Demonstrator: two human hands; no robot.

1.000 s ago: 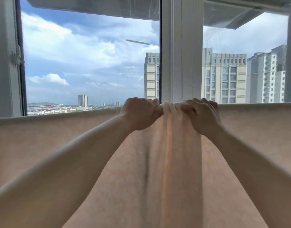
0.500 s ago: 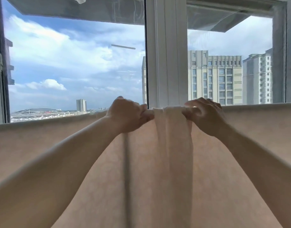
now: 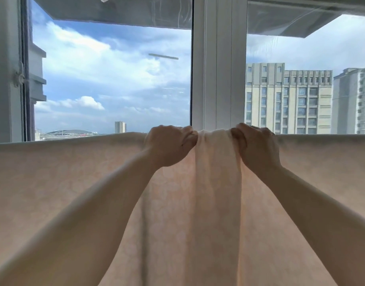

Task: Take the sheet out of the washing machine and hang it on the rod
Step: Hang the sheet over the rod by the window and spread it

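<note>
Along the top edge, where the sheet (image 3: 74,182) is folded over and hangs down in front of the window (image 3: 115,79), I have both fists on a bunched fold in the middle. My left hand (image 3: 169,145) curls round the cloth at the fold's left side, my right hand (image 3: 258,147) grips it at the right, knuckles up, with the gathered strip hanging straight down between them. I can't see the rod itself; the cloth covers it. To either side the sheet already lies flat and taut. What I judge is left is this one pleat. To do it well I should draw my hands apart along the edge, evenly, keeping the cloth level so neither side slips lower. Pull sideways, not down, or the whole sheet may drag off. Damp cloth clings, so I may need to lift slightly as I spread.
</note>
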